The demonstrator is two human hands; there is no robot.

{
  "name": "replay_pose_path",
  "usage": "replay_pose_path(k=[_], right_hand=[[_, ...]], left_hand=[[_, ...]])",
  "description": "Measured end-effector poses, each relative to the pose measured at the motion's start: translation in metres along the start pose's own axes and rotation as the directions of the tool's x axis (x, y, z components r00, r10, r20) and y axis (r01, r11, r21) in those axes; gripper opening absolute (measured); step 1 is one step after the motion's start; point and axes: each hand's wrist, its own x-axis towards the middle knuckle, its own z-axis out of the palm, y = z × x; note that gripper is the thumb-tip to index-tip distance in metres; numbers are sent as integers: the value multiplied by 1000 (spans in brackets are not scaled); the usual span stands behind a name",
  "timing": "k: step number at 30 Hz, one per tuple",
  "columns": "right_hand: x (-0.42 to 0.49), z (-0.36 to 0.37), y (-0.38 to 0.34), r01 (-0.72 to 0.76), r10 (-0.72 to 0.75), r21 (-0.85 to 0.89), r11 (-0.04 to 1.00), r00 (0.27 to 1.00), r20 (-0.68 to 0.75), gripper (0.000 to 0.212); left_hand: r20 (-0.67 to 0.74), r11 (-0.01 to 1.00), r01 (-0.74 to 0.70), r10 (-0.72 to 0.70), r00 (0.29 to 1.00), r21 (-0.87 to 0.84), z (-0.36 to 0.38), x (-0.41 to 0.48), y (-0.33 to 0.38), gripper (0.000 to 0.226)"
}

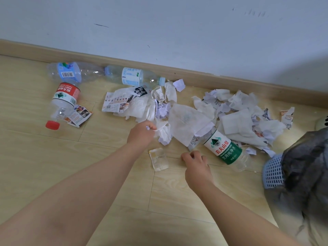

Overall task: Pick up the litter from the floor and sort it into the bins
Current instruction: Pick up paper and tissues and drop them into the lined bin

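Litter lies along the wall on the wooden floor. A heap of crumpled white tissues and paper scraps [188, 119] fills the middle and right. My left hand [141, 133] pinches a white tissue at the heap's near left edge. My right hand [196, 165] hovers low with fingers loosely curled, holding nothing, between a flat paper scrap [158, 159] and a green-labelled plastic bottle [224, 148]. A red-labelled bottle [63, 102] with a red cap lies at the left. Two clear bottles [71, 72] [132, 76] rest against the skirting board.
A blue mesh bin [272, 172] lined with a dark bag [305, 157] stands at the right edge. A pale round object [322, 122] shows just behind it. A printed leaflet [78, 117] lies under the red-labelled bottle. Bare floorboards stretch in front of the heap.
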Motion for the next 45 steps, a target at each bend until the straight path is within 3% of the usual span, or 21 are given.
replay_pose_path(k=[4, 7, 13, 18, 23, 29, 32, 35, 36, 39, 42, 45], right_hand=[[11, 8, -16, 28, -14, 163, 986, 996, -92, 53], [17, 7, -33, 45, -18, 256, 966, 994, -108, 64], [22, 2, -53, 177, -174, -21, 984, 980, 95, 88], [29, 4, -52, 196, -186, -124, 973, 979, 86, 66], [30, 5, -34, 138, -142, -125, 982, 990, -20, 40], [16, -4, -10, 75, -63, -161, 984, 995, 79, 32], [4, -12, 1, 58, -51, -47, 997, 990, 132, 34], [-5, -34, 8, 70, -84, 114, 991, 989, 120, 42], [-8, -44, 9, 62, -77, 159, 985, 993, 90, 41], [-13, -74, 10, 36, -26, 322, 946, 999, -36, 25], [-20, -106, 16, 40, 34, 439, 898, 986, -161, 14], [-30, -144, 27, 74, 93, 563, 823, 960, -263, 9]], left_hand=[[-58, 969, 74, -89, 994, -234, -13, -16, -17, 21], [-63, 943, 116, -143, 988, -311, -23, -23, -31, 19], [-4, 917, 214, -228, 974, -336, -23, -27, -49, 36], [7, 941, 217, -223, 975, -260, -22, -26, -51, 34], [-9, 921, 216, -232, 973, -325, -25, -28, -42, 25], [22, 938, 144, -145, 989, -316, -25, -40, -25, 20], [87, 970, 47, -27, 996, -239, -26, -48, -10, 26], [138, 995, -48, 60, 989, -92, -27, -56, 9, 14], [145, 996, -65, 74, 987, -65, -26, -59, 20, 8], [156, 988, -142, 150, 976, -61, -19, -67, 55, 22], [170, 970, -239, 242, 955, -39, -7, -79, 101, 21], [132, 953, -303, 303, 944, -21, 7, -94, 146, 38]])
